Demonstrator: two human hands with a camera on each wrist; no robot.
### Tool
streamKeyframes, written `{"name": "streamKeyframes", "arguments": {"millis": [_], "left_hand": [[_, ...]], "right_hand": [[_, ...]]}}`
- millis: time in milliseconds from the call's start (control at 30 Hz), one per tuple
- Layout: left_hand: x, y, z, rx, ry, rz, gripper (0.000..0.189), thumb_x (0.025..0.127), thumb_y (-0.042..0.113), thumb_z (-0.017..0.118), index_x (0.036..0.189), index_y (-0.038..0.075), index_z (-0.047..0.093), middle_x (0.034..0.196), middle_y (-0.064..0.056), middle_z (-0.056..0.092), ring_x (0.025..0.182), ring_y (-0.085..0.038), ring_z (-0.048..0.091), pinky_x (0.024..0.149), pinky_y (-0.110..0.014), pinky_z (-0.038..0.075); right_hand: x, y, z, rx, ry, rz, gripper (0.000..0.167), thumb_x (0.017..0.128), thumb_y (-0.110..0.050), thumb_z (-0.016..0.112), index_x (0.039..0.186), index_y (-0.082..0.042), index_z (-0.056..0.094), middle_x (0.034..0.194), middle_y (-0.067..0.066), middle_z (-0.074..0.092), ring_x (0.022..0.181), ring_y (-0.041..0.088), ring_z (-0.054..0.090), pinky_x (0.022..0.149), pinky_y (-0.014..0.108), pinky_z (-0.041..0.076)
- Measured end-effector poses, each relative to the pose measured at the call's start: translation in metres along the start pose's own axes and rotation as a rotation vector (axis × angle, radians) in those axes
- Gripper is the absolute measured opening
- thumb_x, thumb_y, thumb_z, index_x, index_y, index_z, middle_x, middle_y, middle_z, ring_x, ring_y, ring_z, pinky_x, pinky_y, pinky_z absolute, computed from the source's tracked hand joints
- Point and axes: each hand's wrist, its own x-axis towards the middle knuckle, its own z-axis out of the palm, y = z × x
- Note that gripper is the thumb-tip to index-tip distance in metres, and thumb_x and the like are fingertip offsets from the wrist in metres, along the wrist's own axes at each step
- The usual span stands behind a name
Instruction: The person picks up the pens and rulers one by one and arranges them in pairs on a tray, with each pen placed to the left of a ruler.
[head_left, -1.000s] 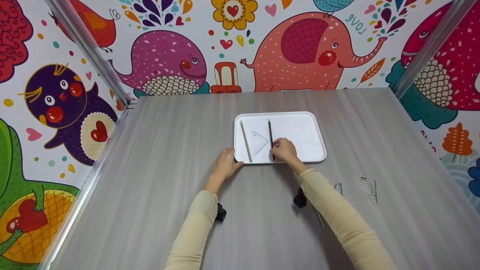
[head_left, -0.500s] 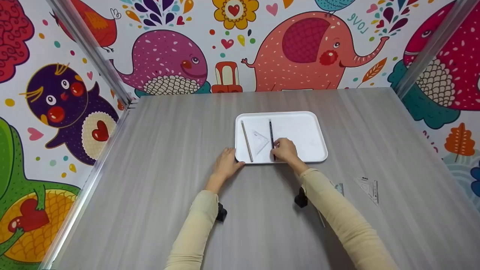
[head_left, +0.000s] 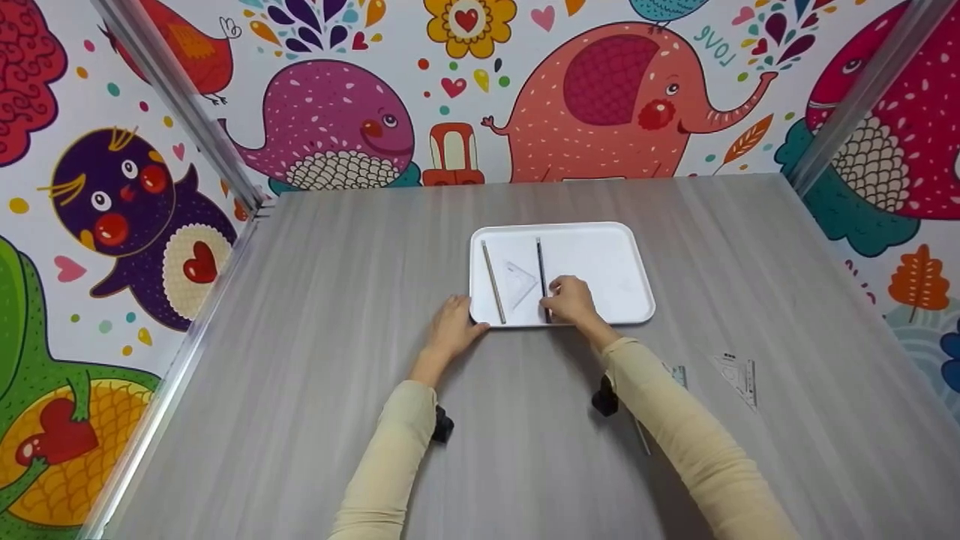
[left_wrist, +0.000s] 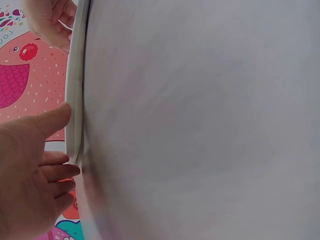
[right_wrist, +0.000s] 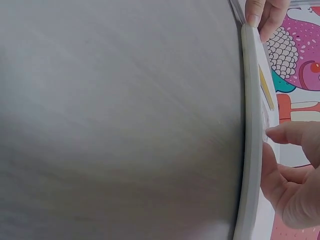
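Note:
A white tray [head_left: 607, 255] lies on the table, bearing a gold-coloured pencil [head_left: 493, 281], a clear set square [head_left: 519, 285] and a black pencil [head_left: 541, 259]. At the tray's near left corner, my left hand [head_left: 452, 330] holds the rim; the left wrist view shows the thumb against the wall and the fingers around the corner. My right hand [head_left: 574, 300] pinches the black pencil near its lower end, over the tray's front edge. In the right wrist view, the thumb and index finger of this hand [right_wrist: 295, 175] sit close together just past the rim, with the black pencil hidden.
To the right on the table lies another clear set square [head_left: 742, 379]. A clear piece with teal marks [head_left: 679, 375] and a thin pale rod [head_left: 643, 437] show partly from under the right sleeve [head_left: 675, 420]. Metal posts [head_left: 187, 112] and printed walls border the table.
The black pencil's top end has shifted very slightly left on the tray. Both hands, the tray and the other things stay in place.

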Motion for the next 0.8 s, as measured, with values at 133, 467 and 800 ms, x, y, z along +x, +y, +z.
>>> {"name": "streamKeyframes", "arguments": {"millis": [133,467,800], "left_hand": [[0.000,0.001,-0.001,-0.006,-0.014,0.002,0.048,0.082,0.027,0.066,0.117,-0.004,0.053,0.119,-0.020,0.055,0.118,-0.033,0.044,0.101,-0.040,0.034],[0.000,0.001,0.000,0.004,0.005,0.006,0.048,0.082,0.027,0.066,0.116,-0.005,0.053,0.115,-0.021,0.056,0.113,-0.033,0.047,0.097,-0.041,0.038],[-0.001,0.003,-0.003,0.004,-0.021,-0.017,0.050,0.083,0.028,0.065,0.119,-0.004,0.052,0.119,-0.021,0.054,0.116,-0.032,0.046,0.098,-0.042,0.037]], "right_hand": [[-0.002,0.000,-0.002,0.030,0.019,-0.011,0.038,0.075,-0.010,0.064,0.104,0.012,0.059,0.086,0.020,0.063,0.063,0.020,0.061,0.063,0.031,0.052],[-0.009,-0.001,-0.010,0.029,0.102,-0.110,0.040,0.075,-0.011,0.067,0.107,0.012,0.058,0.068,0.013,0.061,0.051,0.012,0.052,0.055,0.029,0.048],[-0.016,0.001,-0.018,-0.071,0.111,-0.143,0.048,0.074,-0.016,0.066,0.114,0.009,0.056,0.072,0.013,0.061,0.064,0.025,0.054,0.063,0.040,0.047]]}}
